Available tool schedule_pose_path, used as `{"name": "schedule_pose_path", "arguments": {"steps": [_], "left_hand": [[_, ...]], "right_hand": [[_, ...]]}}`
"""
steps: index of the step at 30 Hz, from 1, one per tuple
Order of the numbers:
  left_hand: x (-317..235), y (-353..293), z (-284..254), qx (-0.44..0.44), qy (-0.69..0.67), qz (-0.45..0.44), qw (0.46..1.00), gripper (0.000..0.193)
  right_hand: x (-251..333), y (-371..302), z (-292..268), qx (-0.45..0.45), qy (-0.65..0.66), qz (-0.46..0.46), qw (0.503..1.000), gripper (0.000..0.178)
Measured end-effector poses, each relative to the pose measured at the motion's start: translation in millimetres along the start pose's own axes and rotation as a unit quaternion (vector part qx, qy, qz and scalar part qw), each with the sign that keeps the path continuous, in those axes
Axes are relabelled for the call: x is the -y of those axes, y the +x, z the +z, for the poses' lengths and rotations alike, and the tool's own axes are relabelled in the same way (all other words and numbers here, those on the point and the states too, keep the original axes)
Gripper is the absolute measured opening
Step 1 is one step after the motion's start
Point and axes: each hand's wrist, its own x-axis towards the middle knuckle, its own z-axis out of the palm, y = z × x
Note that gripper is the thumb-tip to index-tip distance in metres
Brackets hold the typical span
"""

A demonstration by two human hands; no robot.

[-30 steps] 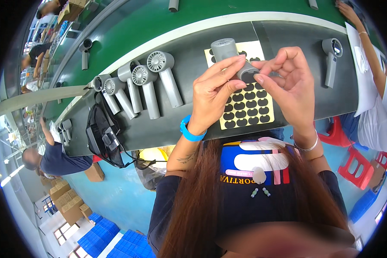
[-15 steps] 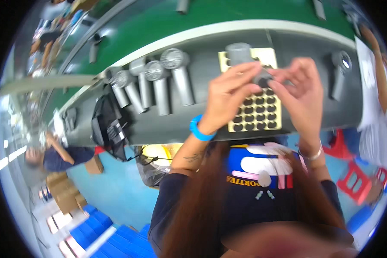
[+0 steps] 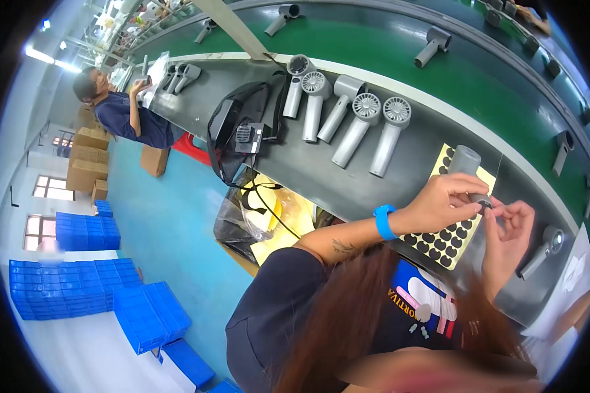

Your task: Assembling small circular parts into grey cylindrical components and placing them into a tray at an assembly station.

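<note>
My left hand (image 3: 447, 202), with a blue wristband above it, closes its fingers on a small grey piece with a dark face (image 3: 481, 199). My right hand (image 3: 509, 226) meets it from the other side, thumb and finger pinched at the dark face. Under the hands lies a pale yellow sheet of round black stickers (image 3: 444, 237). A grey cylinder (image 3: 465, 160) rests at the sheet's far end, just beyond my left fingers. Whether it joins the held piece is hidden.
Several grey handheld fans (image 3: 366, 108) lie left of the sheet, beside a black bag (image 3: 233, 114). Another fan (image 3: 542, 252) lies at right. Beyond the bench runs a green conveyor (image 3: 373, 56) carrying fan bodies. A co-worker (image 3: 134, 111) is at far left; blue crates (image 3: 72, 288) are stacked behind.
The view has swung left, so bench and hands appear farther right and tilted. Both hands stay together at the small grey piece over the sheet.
</note>
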Motion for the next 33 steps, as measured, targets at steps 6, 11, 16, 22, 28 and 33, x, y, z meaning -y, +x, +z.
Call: {"name": "schedule_pose_path", "arguments": {"steps": [6, 11, 16, 22, 28, 33], "left_hand": [[6, -3, 8, -0.034, 0.011, 0.048, 0.998, 0.029], [10, -7, 8, -0.015, 0.027, 0.043, 0.999, 0.028], [4, -11, 4, -0.021, 0.041, 0.017, 0.999, 0.030], [7, -8, 7, -0.005, 0.008, -0.004, 1.000, 0.029], [4, -8, 12, -0.006, -0.002, -0.004, 1.000, 0.029], [2, -9, 13, -0.014, -0.007, -0.005, 1.000, 0.030]], "right_hand": [[7, -9, 10, -0.041, -0.081, -0.055, 0.994, 0.030], [6, -17, 6, -0.061, -0.113, -0.052, 0.990, 0.034], [8, -13, 7, -0.026, -0.155, -0.067, 0.985, 0.038], [12, -16, 3, -0.034, -0.147, -0.052, 0.987, 0.038], [14, -16, 2, -0.048, -0.168, -0.053, 0.983, 0.040], [12, -13, 2, -0.054, -0.199, -0.076, 0.976, 0.039]]}}
